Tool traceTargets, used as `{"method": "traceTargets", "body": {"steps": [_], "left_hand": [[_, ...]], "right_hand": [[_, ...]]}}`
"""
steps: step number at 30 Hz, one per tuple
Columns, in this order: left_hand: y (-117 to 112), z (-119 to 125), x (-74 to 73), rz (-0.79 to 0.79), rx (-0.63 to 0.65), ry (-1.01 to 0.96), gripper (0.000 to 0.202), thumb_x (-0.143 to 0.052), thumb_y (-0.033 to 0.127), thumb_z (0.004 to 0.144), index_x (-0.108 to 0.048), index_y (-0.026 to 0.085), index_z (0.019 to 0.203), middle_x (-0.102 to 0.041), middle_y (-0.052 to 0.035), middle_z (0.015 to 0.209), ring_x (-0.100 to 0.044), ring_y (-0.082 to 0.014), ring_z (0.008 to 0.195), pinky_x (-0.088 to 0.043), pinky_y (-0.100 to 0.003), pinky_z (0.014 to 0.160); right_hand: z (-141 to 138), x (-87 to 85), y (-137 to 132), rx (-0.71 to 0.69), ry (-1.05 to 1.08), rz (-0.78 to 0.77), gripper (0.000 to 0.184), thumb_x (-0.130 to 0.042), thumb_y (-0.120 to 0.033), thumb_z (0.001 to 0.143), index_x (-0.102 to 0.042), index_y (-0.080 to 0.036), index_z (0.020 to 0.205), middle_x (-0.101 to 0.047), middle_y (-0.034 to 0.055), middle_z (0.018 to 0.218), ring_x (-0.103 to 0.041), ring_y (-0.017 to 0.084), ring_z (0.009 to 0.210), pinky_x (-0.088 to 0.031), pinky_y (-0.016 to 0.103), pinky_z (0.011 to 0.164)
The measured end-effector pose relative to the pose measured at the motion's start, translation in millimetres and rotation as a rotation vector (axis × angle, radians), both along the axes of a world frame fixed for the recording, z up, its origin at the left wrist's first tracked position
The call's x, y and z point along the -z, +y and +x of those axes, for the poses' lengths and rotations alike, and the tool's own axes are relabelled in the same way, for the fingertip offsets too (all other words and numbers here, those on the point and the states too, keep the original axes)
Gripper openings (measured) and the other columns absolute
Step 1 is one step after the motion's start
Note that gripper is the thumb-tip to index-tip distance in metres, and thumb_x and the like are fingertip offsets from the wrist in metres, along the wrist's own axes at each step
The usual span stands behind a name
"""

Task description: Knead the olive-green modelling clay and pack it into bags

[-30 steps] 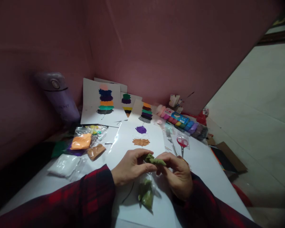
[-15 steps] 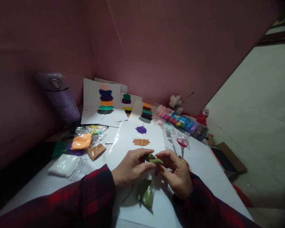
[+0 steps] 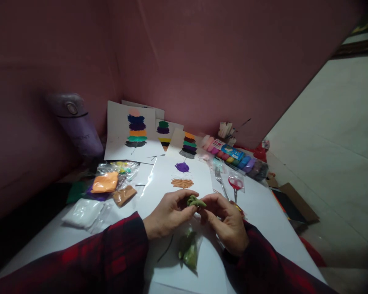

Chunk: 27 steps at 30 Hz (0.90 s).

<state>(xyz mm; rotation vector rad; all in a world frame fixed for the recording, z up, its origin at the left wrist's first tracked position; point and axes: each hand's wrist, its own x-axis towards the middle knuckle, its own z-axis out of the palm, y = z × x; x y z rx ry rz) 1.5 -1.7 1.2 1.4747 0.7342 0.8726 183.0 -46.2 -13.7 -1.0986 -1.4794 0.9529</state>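
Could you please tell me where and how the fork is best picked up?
Best, I think, by the handle of the fork, coming from the near side with the right hand. It lies with its tines towards the wall and its handle running back towards that hand. A sideways pinch seems sensible, as the handle is narrow.

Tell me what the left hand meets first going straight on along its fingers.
Beyond the olive-green clay piece at its own fingertips, the left hand would likely meet the right hand first, whose fingertips face it; the exact gap is unclear.
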Motion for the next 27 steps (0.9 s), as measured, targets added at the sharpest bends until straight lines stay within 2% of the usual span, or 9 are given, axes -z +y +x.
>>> {"method": "traceTargets", "body": {"steps": [7, 12, 17, 22, 27], "left_hand": [[-1.6, -1.0, -0.6, -0.037, 0.064, -0.040, 0.027, -0.064, 0.032, 0.086, -0.064, 0.011, 0.102, -0.063, -0.0053, 0.085, -0.054, -0.0123, 0.067, -0.043, -0.026, 0.061], [-2.6, -1.4, -1.4, -0.064, 0.081, -0.067, 0.026, -0.067, 0.036, 0.083, -0.065, 0.011, 0.093, -0.062, -0.0042, 0.078, -0.055, -0.0132, 0.066, -0.045, -0.024, 0.056], [-2.7, 0.0, -4.4, -0.166, 0.082, -0.133, 0.031, -0.072, 0.041, 0.078, -0.063, 0.011, 0.084, -0.060, -0.0022, 0.070, -0.053, -0.0112, 0.058, -0.046, -0.023, 0.050], [1.6, 0.4, -3.7, -0.196, 0.128, -0.209, 0.038, -0.075, 0.046, 0.077, -0.065, 0.010, 0.081, -0.059, -0.0032, 0.070, -0.056, -0.0131, 0.063, -0.047, -0.023, 0.051], [7.4, 0.4, 4.2, -0.197, 0.156, -0.250, 0.038, -0.075, 0.045, 0.079, -0.068, 0.009, 0.089, -0.061, -0.0051, 0.076, -0.058, -0.0129, 0.064, -0.050, -0.024, 0.055]], "right_hand": [[-0.7, 0.1, 0.4, 0.000, 0.008, -0.031, 0.017, -0.067, -0.035, 0.088, -0.063, -0.019, 0.091, -0.068, 0.0016, 0.072, -0.060, 0.012, 0.054, -0.047, 0.024, 0.050], [-3.1, -1.1, -3.0, 0.023, 0.008, -0.012, 0.016, -0.067, -0.035, 0.088, -0.064, -0.019, 0.089, -0.067, 0.0016, 0.070, -0.058, 0.012, 0.053, -0.045, 0.023, 0.048], [-3.0, 2.0, -4.3, 0.039, -0.018, 0.028, 0.016, -0.066, -0.035, 0.089, -0.065, -0.019, 0.087, -0.067, 0.0022, 0.068, -0.058, 0.012, 0.051, -0.044, 0.023, 0.045], [-2.3, 4.6, -5.1, 0.057, -0.057, 0.076, 0.013, -0.067, -0.031, 0.088, -0.064, -0.019, 0.092, -0.068, 0.0024, 0.071, -0.059, 0.013, 0.052, -0.046, 0.023, 0.046], [-2.9, 5.3, -6.7, 0.092, -0.096, 0.145, 0.012, -0.065, -0.030, 0.089, -0.064, -0.020, 0.095, -0.070, 0.0036, 0.074, -0.061, 0.014, 0.054, -0.049, 0.025, 0.048]]}}
